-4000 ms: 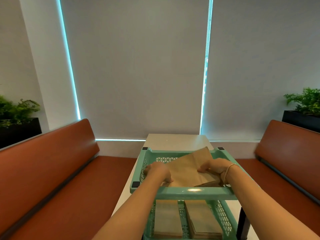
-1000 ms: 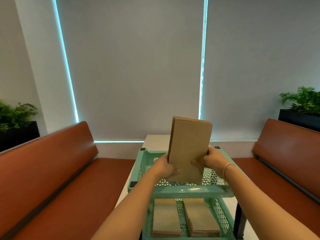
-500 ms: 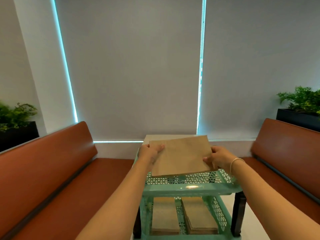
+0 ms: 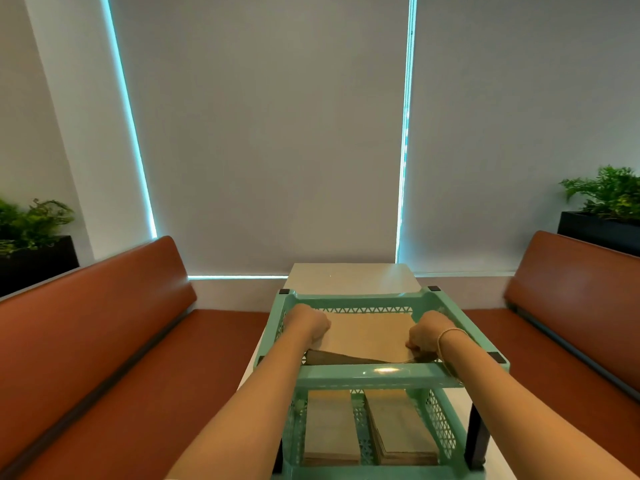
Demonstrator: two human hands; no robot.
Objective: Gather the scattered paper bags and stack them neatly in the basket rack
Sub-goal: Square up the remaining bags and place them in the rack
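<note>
Two hands reach into the top tier of a mint-green basket rack (image 4: 379, 374) at the lower centre of the frame. Left hand (image 4: 311, 322) sits at the left edge of a stack of brown paper bags (image 4: 369, 336); its fingers are curled down over that edge and appear to grip it. Right hand (image 4: 427, 332) sits at the stack's right edge, fingers likewise curled over the bags; a thin bracelet (image 4: 450, 336) circles its wrist. The stack lies flat inside the top tier, between the two hands, with its near edges fanned slightly just behind the front rim.

Lower tier, at the bottom centre of the frame: two further piles lie flat side by side, a left pile (image 4: 329, 424) and a right pile (image 4: 398, 422), separated by a perforated green divider. The right pile shows many layered edges.

The rack stands on a pale table (image 4: 349, 277), which runs away toward grey roller blinds (image 4: 270, 133) filling the upper frame, with bright strips of light at their edges. Brown upholstered benches flank the table, left bench (image 4: 104, 334) and right bench (image 4: 575, 299). Green plants in dark planters stand behind each, left plant (image 4: 33, 223) and right plant (image 4: 609, 192).
</note>
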